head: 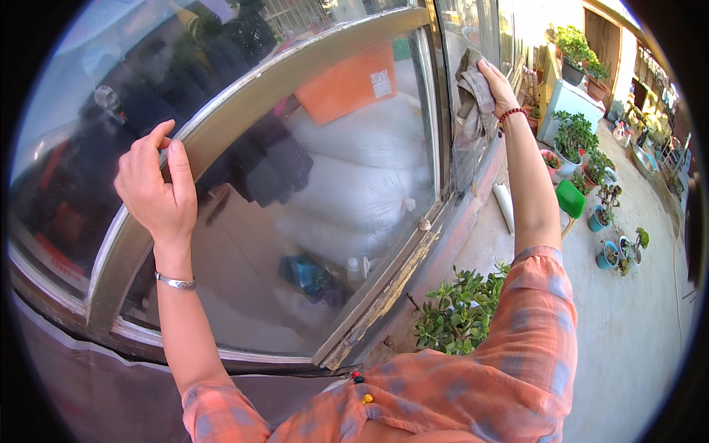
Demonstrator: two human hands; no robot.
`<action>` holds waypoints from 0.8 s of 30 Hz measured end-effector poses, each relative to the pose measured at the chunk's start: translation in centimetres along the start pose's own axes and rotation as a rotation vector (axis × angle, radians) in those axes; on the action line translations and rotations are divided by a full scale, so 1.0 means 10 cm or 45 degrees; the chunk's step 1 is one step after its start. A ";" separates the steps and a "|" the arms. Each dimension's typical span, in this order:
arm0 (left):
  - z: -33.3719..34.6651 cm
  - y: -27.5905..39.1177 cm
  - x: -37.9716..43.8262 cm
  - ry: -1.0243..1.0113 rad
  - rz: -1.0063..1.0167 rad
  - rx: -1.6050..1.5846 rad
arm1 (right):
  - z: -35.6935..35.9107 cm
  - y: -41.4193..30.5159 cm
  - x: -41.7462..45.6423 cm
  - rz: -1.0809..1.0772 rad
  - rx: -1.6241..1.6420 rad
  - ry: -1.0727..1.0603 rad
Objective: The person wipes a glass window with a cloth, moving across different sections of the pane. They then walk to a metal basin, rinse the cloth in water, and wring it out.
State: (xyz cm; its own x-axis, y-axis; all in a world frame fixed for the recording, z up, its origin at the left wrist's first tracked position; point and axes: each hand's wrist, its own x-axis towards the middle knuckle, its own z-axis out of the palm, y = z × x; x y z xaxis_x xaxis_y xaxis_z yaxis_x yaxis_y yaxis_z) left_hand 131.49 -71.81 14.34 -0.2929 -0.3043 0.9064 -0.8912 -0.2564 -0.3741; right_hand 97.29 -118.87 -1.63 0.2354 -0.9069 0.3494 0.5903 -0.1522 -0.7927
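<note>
My right hand (500, 93) presses a crumpled grey-brown cloth (474, 102) against a narrow glass pane (464, 166) at the upper right, the arm stretched out. My left hand (156, 183) is raised in front of the window frame's wooden bar (221, 128), with fingers bent and thumb apart, holding nothing. Whether it touches the bar cannot be told. Before me is a large window pane (238, 282); behind it show stacked white plastic sacks (354, 188), an orange box (349, 83) and a blue object (304, 275).
A leafy potted plant (460, 310) grows close below the sill (388, 288). On the concrete ground to the right are a white tube (503, 206), a green dustpan-like scoop (570, 198) and several flowerpots (598, 219). A white cabinet (573, 113) bears more plants, and a hose (678, 277) lies farther right.
</note>
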 end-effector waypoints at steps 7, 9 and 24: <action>-0.02 0.01 -0.04 -0.011 -0.053 0.049 | 1.33 -0.80 1.28 -0.825 -1.473 -0.071; 0.00 0.02 -0.02 -0.025 -0.059 0.042 | 1.41 -0.75 1.39 -0.916 -1.994 0.016; 0.03 -0.01 -0.03 0.048 -0.048 0.016 | 1.70 -0.68 0.93 -0.678 -1.718 -0.240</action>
State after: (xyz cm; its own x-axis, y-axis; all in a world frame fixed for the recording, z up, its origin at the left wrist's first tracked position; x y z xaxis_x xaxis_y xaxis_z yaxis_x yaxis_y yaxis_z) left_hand 131.72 -71.94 14.07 -0.2721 -0.2597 0.9266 -0.8975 -0.2789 -0.3417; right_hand 108.63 -119.57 15.47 0.3831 -0.5794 0.7194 -0.4932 -0.7868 -0.3710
